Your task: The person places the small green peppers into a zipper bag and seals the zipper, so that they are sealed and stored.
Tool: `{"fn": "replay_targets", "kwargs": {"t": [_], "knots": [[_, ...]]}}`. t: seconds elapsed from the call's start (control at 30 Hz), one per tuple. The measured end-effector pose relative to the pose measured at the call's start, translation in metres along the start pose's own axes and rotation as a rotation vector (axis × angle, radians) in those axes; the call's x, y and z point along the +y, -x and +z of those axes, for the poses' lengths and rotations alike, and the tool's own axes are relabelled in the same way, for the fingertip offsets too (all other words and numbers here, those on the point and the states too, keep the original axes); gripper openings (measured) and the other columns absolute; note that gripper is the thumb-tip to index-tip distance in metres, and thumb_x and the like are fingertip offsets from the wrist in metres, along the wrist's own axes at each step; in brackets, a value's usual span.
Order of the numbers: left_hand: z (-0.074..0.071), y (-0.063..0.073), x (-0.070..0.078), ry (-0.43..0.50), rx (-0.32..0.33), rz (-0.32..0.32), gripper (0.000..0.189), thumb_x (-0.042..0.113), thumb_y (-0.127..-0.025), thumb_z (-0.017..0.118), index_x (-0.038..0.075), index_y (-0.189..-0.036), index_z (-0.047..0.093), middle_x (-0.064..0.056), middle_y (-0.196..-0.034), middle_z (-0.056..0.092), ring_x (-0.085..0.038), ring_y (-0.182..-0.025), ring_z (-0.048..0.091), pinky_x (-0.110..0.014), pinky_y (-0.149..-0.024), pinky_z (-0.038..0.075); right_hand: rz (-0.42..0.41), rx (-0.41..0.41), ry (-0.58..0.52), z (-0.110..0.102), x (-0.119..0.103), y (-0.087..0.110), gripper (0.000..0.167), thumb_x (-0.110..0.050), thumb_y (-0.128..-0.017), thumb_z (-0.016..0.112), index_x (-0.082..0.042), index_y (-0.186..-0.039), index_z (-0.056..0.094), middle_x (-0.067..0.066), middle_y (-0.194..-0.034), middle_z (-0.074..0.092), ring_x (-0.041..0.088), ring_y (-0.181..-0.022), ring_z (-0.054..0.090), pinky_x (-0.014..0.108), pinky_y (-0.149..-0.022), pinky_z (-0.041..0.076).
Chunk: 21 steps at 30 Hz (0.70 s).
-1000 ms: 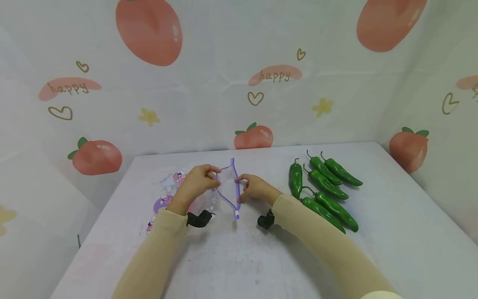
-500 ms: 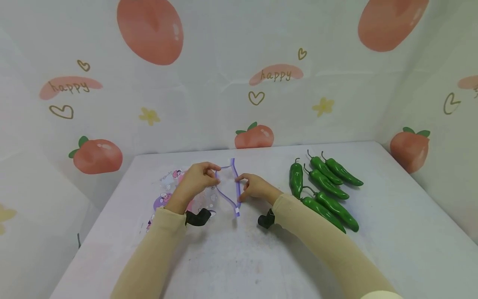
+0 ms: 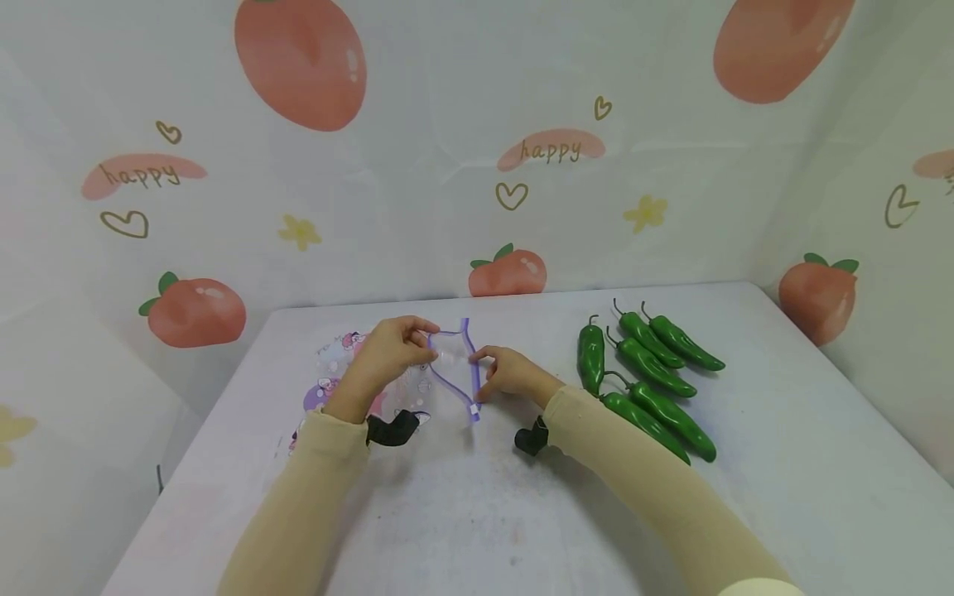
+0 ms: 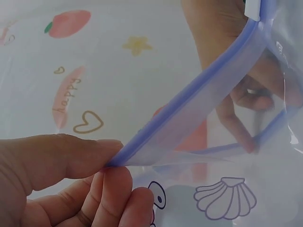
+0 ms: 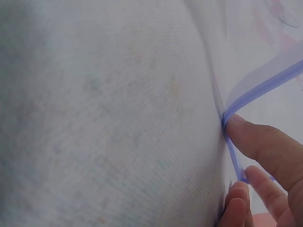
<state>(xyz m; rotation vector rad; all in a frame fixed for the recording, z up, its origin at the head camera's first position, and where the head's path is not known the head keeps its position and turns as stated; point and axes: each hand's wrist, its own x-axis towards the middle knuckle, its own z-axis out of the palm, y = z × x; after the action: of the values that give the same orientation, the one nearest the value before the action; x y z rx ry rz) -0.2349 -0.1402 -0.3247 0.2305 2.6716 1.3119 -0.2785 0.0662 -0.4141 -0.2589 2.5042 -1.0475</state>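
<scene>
A clear zip bag (image 3: 316, 399) with pink and purple prints lies towards the left of the table, its mouth spread apart. Purple zip strips (image 4: 189, 97) edge the mouth, and a white slider (image 4: 253, 9) sits at one end. My left hand (image 3: 389, 354) pinches the left strip between thumb and fingers. On the opposite side, my right hand (image 3: 513, 372) holds the other strip, its thumb against the purple edge (image 5: 230, 142) in the right wrist view. Several green peppers (image 3: 591, 358) lie to the right of my right hand.
The white table (image 3: 462, 513) runs back to a hanging cloth (image 3: 402, 207) printed with peaches and hearts. A black wrist strap piece (image 3: 392, 429) sticks out under my left wrist, another strap piece (image 3: 531, 439) under my right. One pepper's tip lies near my right sleeve (image 3: 596, 439).
My left hand has shifted slightly left and back, drawing its strip away and widening the bag's mouth a little. The slider end has moved up slightly. My right hand and the peppers stay put.
</scene>
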Motion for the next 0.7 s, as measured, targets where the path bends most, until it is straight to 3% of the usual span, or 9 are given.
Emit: {"fn": "replay_targets", "kwargs": {"t": [0.7], "knots": [[-0.0023, 0.0024, 0.0044, 0.019, 0.001, -0.002, 0.038, 0.009, -0.085, 0.069, 0.007, -0.122, 0.062, -0.004, -0.088, 0.055, -0.02, -0.08, 0.053, -0.027, -0.072, 0.046, -0.006, 0.006, 0.003, -0.0012, -0.0018, 0.0029, 0.063, -0.015, -0.073, 0.084, -0.023, -0.129, 0.058, 0.003, -0.086, 0.053, 0.016, -0.076, 0.049, 0.025, -0.066, 0.039]]}}
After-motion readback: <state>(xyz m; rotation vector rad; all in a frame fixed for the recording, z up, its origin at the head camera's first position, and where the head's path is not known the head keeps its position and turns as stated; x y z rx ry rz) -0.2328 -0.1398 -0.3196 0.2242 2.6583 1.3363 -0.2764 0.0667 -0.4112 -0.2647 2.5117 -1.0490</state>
